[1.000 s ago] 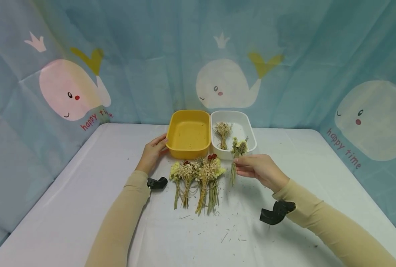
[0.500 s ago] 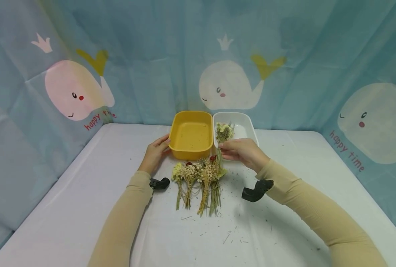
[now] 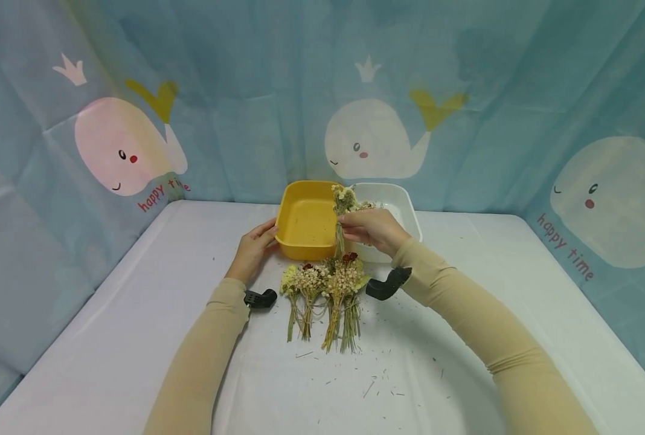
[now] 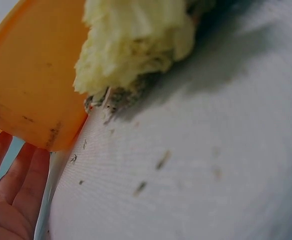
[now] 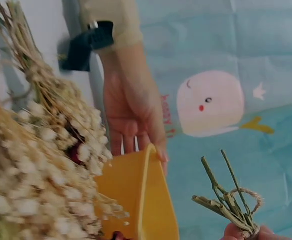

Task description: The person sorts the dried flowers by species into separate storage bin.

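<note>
My right hand (image 3: pixel 375 228) pinches a small dried flower bouquet (image 3: pixel 344 200) by its stems, flower heads up, over the right side of the yellow box (image 3: pixel 304 217). In the right wrist view, twine loops round the cut stems (image 5: pixel 232 206) just above the fingertips. My left hand (image 3: pixel 249 251) touches the yellow box's left side, its fingers (image 4: pixel 23 170) nearly straight against the outer wall in the left wrist view. Only a few crumbs show inside the box. Just in front lie several tied dried bouquets (image 3: pixel 340 290), cream, yellow and dark red.
Against the yellow box's right side stands a white box (image 3: pixel 409 222), with a dried bouquet partly hidden behind my right hand. Bits of stem (image 3: pixel 368 388) are scattered on the white tablecloth (image 3: pixel 279 393). A blue curtain (image 3: pixel 246 145) with whale prints rises behind the boxes.
My right hand has carried the bouquet leftward, from the front of the white box across it to the yellow box. My left hand stays at the yellow box's side.
</note>
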`<state>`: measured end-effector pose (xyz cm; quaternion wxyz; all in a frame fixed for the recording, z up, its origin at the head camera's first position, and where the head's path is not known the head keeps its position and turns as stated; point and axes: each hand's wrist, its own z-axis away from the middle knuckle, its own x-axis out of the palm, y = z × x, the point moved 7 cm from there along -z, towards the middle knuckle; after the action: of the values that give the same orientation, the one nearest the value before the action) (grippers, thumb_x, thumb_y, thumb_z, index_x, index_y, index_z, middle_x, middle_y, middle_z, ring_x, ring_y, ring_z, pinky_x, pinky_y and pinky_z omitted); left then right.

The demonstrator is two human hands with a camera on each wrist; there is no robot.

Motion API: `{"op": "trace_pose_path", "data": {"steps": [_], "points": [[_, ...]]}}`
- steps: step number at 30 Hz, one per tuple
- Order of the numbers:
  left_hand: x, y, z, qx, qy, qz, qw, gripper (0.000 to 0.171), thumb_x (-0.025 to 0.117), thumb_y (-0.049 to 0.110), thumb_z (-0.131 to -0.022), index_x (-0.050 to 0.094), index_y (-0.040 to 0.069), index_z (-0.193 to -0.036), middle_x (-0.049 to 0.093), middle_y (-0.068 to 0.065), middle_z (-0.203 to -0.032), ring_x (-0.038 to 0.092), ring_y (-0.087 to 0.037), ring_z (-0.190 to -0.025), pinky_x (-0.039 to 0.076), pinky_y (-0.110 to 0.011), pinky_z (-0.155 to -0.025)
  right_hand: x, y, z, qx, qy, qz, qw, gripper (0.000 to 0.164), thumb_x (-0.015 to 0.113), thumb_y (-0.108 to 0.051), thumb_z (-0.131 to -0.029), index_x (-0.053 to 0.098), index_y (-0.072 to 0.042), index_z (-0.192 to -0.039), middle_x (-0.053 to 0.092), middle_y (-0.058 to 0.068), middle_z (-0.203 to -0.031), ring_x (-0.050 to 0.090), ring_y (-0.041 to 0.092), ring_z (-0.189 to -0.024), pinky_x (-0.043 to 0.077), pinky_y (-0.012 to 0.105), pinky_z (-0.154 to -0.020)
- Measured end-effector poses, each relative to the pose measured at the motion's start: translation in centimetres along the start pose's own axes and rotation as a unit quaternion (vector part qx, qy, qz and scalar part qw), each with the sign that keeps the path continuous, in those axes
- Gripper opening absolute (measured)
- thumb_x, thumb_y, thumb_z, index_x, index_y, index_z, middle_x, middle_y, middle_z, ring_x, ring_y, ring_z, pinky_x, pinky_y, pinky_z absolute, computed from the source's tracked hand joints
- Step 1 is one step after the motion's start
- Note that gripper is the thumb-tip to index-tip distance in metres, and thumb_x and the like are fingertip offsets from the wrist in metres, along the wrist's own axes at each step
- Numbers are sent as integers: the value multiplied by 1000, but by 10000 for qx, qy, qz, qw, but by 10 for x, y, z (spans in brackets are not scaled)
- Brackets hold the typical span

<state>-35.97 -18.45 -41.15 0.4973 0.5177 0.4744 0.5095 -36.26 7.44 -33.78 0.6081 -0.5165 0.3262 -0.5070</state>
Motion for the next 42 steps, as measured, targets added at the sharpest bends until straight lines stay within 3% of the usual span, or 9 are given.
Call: {"op": "trace_pose_path", "data": {"steps": [7,12,16,20,24,28,32,38,42], "points": [[0,1,0,-33,-18,-112,9999,53,53,27,-105,40,10,-153,39,-10,-159,43,-31,-143,39,-43,-119,9,-4,-21,-13,78,15,10000,5,67,-4,-94,71,-2,-95,73,4,-85,70,9,-67,62,19,-68],[-2,-3,-3,-33,30,-104,9999,53,54,28,-104,41,11,-153,40,-9,-159,43,-30,-143,39,-43,-119,14,-4,-36,69,190,83,9998,28,68,-6,-93,66,7,-119,72,12,-103,70,9,-68,62,19,-69],[-5,-11,-10,34,100,-217,9997,55,54,35,-103,42,15,-153,42,-6,-158,45,-26,-142,41,-41,-118,18,-5,-47,93,195,76,9997,42,68,-8,-94,59,8,-132,72,11,-103,70,9,-68,62,19,-69],[-7,-17,-15,132,78,-321,9994,58,54,41,-102,42,17,-153,42,-4,-158,46,-24,-141,41,-40,-118,22,-4,-60,120,198,1,9997,40,67,-7,-95,60,8,-131,72,7,-92,70,9,-66,62,19,-67],[-6,-16,-14,111,5,-167,9998,57,55,37,-103,41,14,-153,41,-6,-158,45,-27,-142,41,-41,-118,27,0,-71,150,302,-100,9994,38,68,-5,-94,62,8,-129,73,8,-90,70,11,-65,63,21,-66],[-4,-8,-8,68,-36,14,10000,54,53,27,-104,40,9,-153,40,-11,-158,43,-31,-142,40,-43,-119,35,4,-80,69,400,-146,9991,38,69,-3,-92,63,9,-127,73,18,-108,70,11,-64,63,22,-66],[-2,0,-2,74,-62,56,9999,52,52,21,-105,39,5,-153,40,-15,-157,42,-35,-142,39,-45,-119,42,8,-88,-3,430,-174,9989,37,68,-1,-92,63,10,-127,64,26,-130,69,12,-64,63,22,-63],[1,2,0,46,-74,68,9999,52,53,20,-104,39,4,-152,40,-17,-157,42,-35,-143,39,-48,-119,44,17,-98,136,688,-202,9973,33,69,-2,-92,67,8,-123,70,21,-118,68,12,-64,62,21,-60],[-1,-5,-6,72,-36,112,9999,52,54,22,-104,40,6,-152,41,-16,-157,42,-34,-143,41,-47,-118,48,22,-104,205,798,-295,9962,31,69,0,-91,68,8,-121,69,23,-121,68,12,-61,61,21,-58]]}}
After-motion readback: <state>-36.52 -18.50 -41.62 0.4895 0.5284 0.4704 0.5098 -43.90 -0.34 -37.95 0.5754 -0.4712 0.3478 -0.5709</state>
